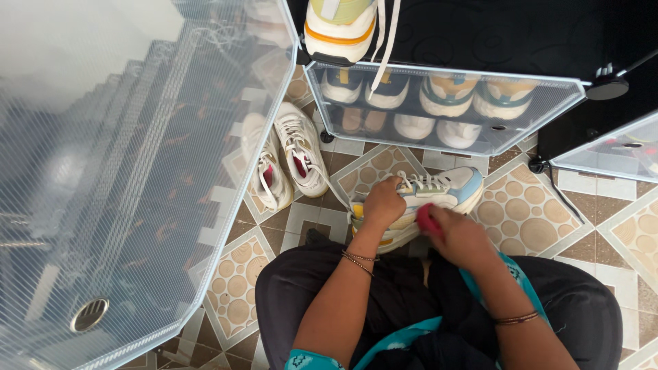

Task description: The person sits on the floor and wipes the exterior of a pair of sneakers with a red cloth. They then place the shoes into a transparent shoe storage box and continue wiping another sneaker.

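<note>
Seated person cleaning footwear beside a modular shoe cabinet, seen from the head camera. The left hand (384, 201) is closed over the collar and laces of a white, pale-blue and yellow chunky-soled sneaker (439, 195), which rests on the patterned brown-and-cream tiled floor (521, 219) just in front of the person's knees. The right hand (460, 236) is clamped on a small pink-red cloth or sponge (426, 219), pressed against the side of the sneaker's yellow-trimmed midsole. A pair of white lace-up sneakers with pink lining (284, 164) lies on the floor to the left, apart from the work. Behind stands the black-panelled cabinet (480, 34) with its translucent white ribbed plastic door (439, 103) shut over several stored shoes, and a second translucent door (137, 171) swung open across the left of the view. As a judgement of good technique: the steadying grip should stay firm at the collar so that the shoe does not skid on the smooth tile, while the wiping pad works along the sole edge in short strokes, with the shoe turned, not the wrist strained, to reach the hidden far side.
</note>
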